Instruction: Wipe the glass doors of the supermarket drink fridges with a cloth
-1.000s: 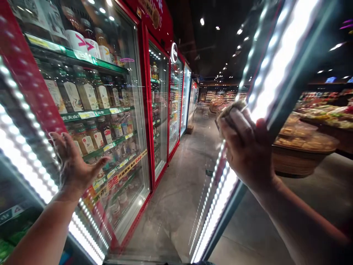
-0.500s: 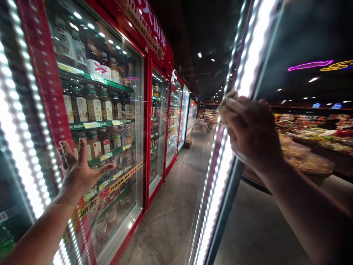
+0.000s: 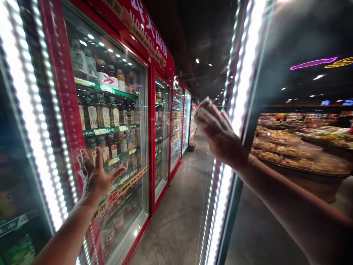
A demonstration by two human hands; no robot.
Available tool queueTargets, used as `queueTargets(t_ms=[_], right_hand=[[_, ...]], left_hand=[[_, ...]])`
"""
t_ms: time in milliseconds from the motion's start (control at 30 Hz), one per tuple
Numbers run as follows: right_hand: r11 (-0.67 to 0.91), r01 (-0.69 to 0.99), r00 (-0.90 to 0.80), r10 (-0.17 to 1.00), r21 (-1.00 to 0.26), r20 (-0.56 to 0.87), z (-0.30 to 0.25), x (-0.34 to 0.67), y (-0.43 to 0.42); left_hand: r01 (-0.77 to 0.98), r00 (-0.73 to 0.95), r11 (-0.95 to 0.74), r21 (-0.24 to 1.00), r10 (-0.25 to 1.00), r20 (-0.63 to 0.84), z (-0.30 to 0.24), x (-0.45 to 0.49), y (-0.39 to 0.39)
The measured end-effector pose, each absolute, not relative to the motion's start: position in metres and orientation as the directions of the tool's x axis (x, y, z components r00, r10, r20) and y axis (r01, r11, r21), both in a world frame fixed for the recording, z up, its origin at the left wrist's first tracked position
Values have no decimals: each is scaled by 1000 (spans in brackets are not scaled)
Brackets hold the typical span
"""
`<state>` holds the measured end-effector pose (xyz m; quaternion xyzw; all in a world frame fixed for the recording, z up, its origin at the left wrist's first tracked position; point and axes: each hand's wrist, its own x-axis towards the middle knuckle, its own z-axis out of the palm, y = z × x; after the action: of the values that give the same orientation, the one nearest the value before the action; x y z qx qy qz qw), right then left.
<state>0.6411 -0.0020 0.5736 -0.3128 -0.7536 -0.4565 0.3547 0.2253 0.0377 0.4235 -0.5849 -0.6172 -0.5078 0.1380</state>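
My left hand [image 3: 97,178] is spread flat at the left, its fingers apart, seemingly braced on a clear glass pane in front of me. A pale, folded cloth [image 3: 204,106] is under the fingers of my right hand [image 3: 220,134], which presses it to the same pane near the middle of the view. Just right of that hand runs the door's bright LED-lit edge [image 3: 238,110]. A second glaring light strip [image 3: 30,110] slants down the left side. The right fingertips are partly hidden by the cloth and motion blur.
Beyond the pane, a red drinks cooler [image 3: 151,147] holds shelves of bottles [image 3: 106,114]. More lit coolers [image 3: 176,125] line the aisle floor [image 3: 176,206]. At the right stands a round display [image 3: 292,154] of packed food.
My right hand has swept left with the cloth, away from the lit edge. The view has shifted a little, so the cooler and my spread left hand appear farther right.
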Motion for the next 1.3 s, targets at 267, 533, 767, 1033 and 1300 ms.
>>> queueTargets(t_ms=[267,533,767,1033,1300], right_hand=[[343,829,-505,122,442,854,606,640,7],[545,635,-706,123,547,697,562,596,16],[472,694,-641,64,543,765,587,583,24],[533,657,-674,97,533,733,528,533,22],[496,721,-595,83,484,800,566,525,25]], left_hand=[[900,-271,-238,365,351,896,408,238,43],[882,-243,-275,382,429,870,394,230,43],[893,-121,-320,317,508,853,386,219,37],[885,-117,-309,347,574,810,372,212,30],[861,-244,-234,452,590,770,357,221,24]])
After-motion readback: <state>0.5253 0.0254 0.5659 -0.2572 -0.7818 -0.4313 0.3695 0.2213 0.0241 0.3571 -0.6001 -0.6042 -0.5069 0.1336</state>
